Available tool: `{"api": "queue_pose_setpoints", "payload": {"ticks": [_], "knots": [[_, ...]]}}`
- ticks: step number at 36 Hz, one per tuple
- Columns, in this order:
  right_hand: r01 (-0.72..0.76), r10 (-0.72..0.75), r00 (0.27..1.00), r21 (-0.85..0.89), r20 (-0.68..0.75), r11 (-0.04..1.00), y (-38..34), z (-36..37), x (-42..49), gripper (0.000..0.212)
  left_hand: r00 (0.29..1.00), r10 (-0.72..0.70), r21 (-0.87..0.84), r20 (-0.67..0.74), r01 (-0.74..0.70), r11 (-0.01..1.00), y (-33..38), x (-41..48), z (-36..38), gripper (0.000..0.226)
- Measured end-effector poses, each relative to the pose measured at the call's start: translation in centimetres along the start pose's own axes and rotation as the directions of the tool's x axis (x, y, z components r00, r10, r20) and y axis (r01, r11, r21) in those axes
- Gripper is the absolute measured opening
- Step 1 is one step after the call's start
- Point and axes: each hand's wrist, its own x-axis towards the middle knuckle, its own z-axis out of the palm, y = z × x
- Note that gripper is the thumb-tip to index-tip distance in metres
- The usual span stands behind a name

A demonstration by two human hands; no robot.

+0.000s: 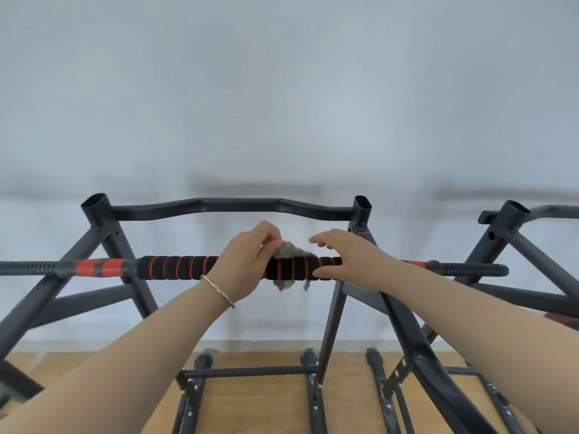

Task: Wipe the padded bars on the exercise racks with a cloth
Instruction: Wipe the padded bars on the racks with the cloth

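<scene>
A black padded bar with red rings runs across the front of a dark metal exercise rack. A grey-green cloth is draped over the bar near its middle, with ends hanging below it. My left hand, with a bracelet on its wrist, lies over the bar and pinches the cloth's top edge. My right hand hovers at the bar just right of the cloth, fingers spread above it and thumb below; I cannot tell if it touches the padding.
A bent rear crossbar joins the rack's two uprights. A second rack stands at the right. Ribbed bar ends stick out at far left and right. Wooden floor lies below, a pale wall behind.
</scene>
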Motion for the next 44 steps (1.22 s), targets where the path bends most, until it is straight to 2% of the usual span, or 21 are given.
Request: {"api": "queue_pose_setpoints", "payload": {"ticks": [4,7,11,13,15,17,18,19,20,21,23,25,27,30,32,34,38,40,42,44], "knots": [[0.13,-0.112,0.985,0.127,-0.133,0.983,-0.7,0.4,0.6,0.031,1.0,-0.018,-0.031,-0.017,0.018,0.999,0.7,-0.1,-0.3,0.01],[0.247,-0.23,0.946,0.048,-0.228,0.968,-1.3,0.6,1.1,0.005,0.998,-0.051,-0.049,-0.049,0.048,0.998,1.1,-0.2,-0.7,0.016],[0.287,-0.23,0.917,0.139,-0.327,0.948,-2.1,-0.3,0.6,0.01,0.993,-0.075,-0.117,-0.088,0.064,0.991,1.8,-0.5,-1.6,0.022],[0.288,-0.242,0.944,0.204,-0.225,0.936,-2.6,-1.4,-0.2,0.008,0.995,-0.064,-0.111,-0.077,0.055,0.992,2.2,-0.7,-2.2,0.021],[0.247,-0.248,0.968,0.222,-0.024,0.943,-2.7,-2.4,-1.3,0.004,0.998,-0.059,-0.118,-0.018,0.056,0.991,2.6,-1.1,-2.9,0.022],[0.171,-0.198,0.975,0.225,0.101,0.959,-2.1,-3.0,-2.1,0.013,0.99,-0.127,-0.229,0.067,0.139,0.963,3.2,-1.3,-3.2,0.028],[0.121,-0.148,0.983,0.233,0.106,0.965,-1.7,-3.1,-2.3,0.017,0.981,-0.17,-0.241,0.095,0.189,0.952,3.5,-1.2,-3.1,0.032],[0.067,-0.09,0.992,0.229,0.089,0.971,-1.2,-3.0,-2.3,0.017,0.975,-0.19,-0.166,0.116,0.208,0.964,3.5,-0.9,-2.7,0.036],[0.012,-0.026,0.997,0.207,0.066,0.978,-0.8,-2.7,-2.1,0.015,0.97,-0.182,0.007,0.159,0.184,0.983,3.5,-0.7,-2.0,0.04],[-0.05,0.042,0.998,0.174,0.048,0.983,-0.5,-2.1,-1.9,0.014,0.959,-0.159,0.205,0.234,0.111,0.973,3.5,-0.5,-1.0,0.045],[-0.146,0.142,0.988,0.082,0.054,0.986,-0.3,-0.7,-1.3,0.02,0.909,-0.102,0.488,0.403,-0.12,0.865,3.4,-0.8,1.5,0.048],[-0.172,0.174,0.977,-0.031,0.12,0.985,-0.6,0.3,-1.2,0.04,0.884,-0.037,0.597,0.466,-0.283,0.751,3.1,-1.5,3.3,0.047],[-0.22,0.221,0.963,-0.025,0.151,0.975,-1.0,0.5,-1.5,0.062,0.904,0.025,0.659,0.426,-0.329,0.677,2.6,-1.9,3.8,0.042],[-0.294,0.264,0.93,0.083,0.256,0.952,-1.0,-0.1,-2.0,0.082,0.935,-0.008,0.676,0.355,-0.251,0.693,2.4,-1.7,3.8,0.045],[-0.275,0.242,0.924,0.075,0.297,0.958,-1.0,-0.3,-2.2,0.083,0.943,-0.066,0.601,0.327,-0.154,0.784,2.3,-1.3,3.8,0.044],[-0.221,0.207,0.94,0.02,0.271,0.975,-0.9,-0.3,-1.9,0.078,0.952,-0.098,0.463,0.289,-0.05,0.885,2.1,-0.5,3.3,0.037],[-0.073,0.069,0.982,0.012,0.176,0.997,-0.7,-0.3,-1.4,0.054,0.957,-0.202,0.191,0.209,0.163,0.968,1.7,1.0,2.0,0.031],[-0.026,0.013,0.989,0.089,0.149,0.996,-0.8,-0.3,-1.2,0.027,0.948,-0.249,0.096,0.199,0.234,0.967,1.8,1.2,1.6,0.028],[0.003,-0.015,0.998,0.171,0.068,0.985,-0.8,-0.2,-0.9,0.009,0.933,-0.274,0.077,0.234,0.263,0.962,2.0,1.3,1.0,0.025],[0.007,-0.002,1.0,0.243,-0.02,0.97,-1.2,-0.5,-0.7,0.003,0.89,-0.308,0.145,0.336,0.274,0.951,2.2,1.2,-0.3,0.034]]}}
